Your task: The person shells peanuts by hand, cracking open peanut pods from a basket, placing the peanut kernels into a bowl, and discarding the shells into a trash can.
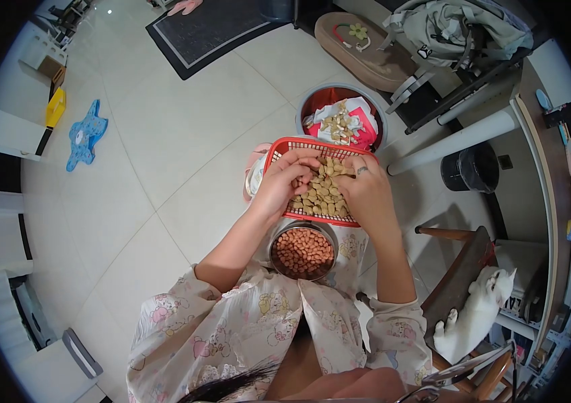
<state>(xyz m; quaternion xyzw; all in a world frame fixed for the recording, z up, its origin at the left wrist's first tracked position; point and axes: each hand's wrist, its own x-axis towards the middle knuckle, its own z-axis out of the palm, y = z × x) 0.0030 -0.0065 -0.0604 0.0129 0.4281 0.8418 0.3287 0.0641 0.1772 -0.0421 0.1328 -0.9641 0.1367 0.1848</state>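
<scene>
A red plastic basket full of unshelled peanuts sits over my lap. My left hand is at its left side, fingers curled round a few reddish peanut kernels. From the right, my right hand, with a ring on one finger, reaches over the basket, thumb and fingers closed on a peanut that they mostly hide. Just below the basket, a round metal bowl of shelled reddish peanuts rests on my lap.
Beyond the basket stands a grey bin holding peanut shells and wrappers. A white cat lies on a chair at my right. A black waste bin is under the desk. A blue mat-like toy lies on the tiles.
</scene>
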